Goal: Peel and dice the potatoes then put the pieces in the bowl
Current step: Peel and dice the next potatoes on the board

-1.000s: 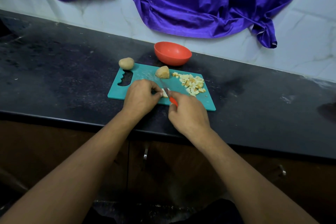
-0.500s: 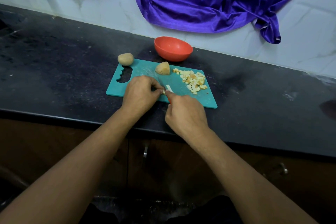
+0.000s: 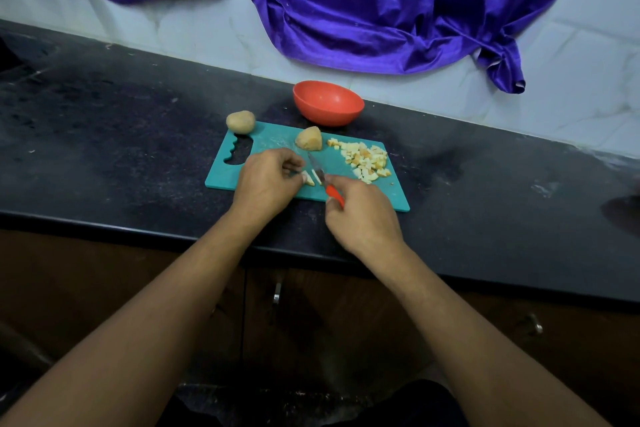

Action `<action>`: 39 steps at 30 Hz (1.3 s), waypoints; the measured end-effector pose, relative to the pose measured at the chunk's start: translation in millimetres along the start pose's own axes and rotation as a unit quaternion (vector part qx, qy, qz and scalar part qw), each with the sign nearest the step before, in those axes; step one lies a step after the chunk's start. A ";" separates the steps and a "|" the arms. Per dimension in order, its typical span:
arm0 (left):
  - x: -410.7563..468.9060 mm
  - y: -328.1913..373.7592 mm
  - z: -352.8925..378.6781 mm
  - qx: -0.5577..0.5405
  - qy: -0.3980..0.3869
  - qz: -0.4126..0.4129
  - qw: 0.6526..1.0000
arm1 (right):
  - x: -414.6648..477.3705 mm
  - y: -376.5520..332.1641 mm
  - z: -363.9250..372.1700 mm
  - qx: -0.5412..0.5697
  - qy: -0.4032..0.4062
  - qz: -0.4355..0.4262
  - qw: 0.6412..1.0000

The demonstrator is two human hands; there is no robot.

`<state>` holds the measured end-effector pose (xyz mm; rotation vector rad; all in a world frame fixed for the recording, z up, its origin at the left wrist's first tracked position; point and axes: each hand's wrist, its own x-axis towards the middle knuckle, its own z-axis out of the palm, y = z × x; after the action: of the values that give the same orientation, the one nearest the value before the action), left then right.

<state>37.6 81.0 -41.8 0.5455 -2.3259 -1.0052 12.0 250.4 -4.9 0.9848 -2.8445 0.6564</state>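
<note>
left hand: fingers curled, pinching potato strip on near middle of cutting board | right hand: wrapped round knife (red handle), blade just right of strip | diced pile: board's right | cut potato: far middle | whole potato: far-left corner | bowl: beyond far edge

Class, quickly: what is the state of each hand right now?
Left hand: pinches a pale cut potato strip.
Right hand: grips a small red-handled knife.

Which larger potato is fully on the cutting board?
The cut potato piece beside the diced pile, well inside the cutting board. The whole potato sits at its far-left corner, over the edge.
</note>
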 end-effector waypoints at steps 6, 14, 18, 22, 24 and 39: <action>-1.8 2.9 -0.8 -0.016 0.010 0.001 1.000 | 0.3 -9.6 4.2 -0.023 -0.005 -0.023 0.999; -1.0 1.0 0.4 -0.003 0.007 0.003 1.000 | 0.6 -12.3 6.8 -0.077 -0.010 -0.048 0.996; -0.9 -0.1 1.2 0.015 0.007 0.013 1.000 | 0.6 -13.6 7.9 -0.119 -0.027 -0.056 0.991; -0.8 -0.7 1.4 0.047 0.006 0.025 0.999 | 0.5 -13.2 8.3 -0.130 -0.038 -0.061 0.989; -0.8 -0.9 1.4 0.058 0.005 0.030 0.998 | -0.1 -11.0 7.4 -0.121 -0.038 -0.057 0.990; -0.2 -0.3 1.5 0.058 0.005 0.016 0.998 | 14.2 27.6 5.4 0.166 0.013 0.034 0.985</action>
<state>36.8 81.6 -42.9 0.5545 -2.3887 -0.8543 -15.5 259.4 -17.4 0.9079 -2.8133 1.1697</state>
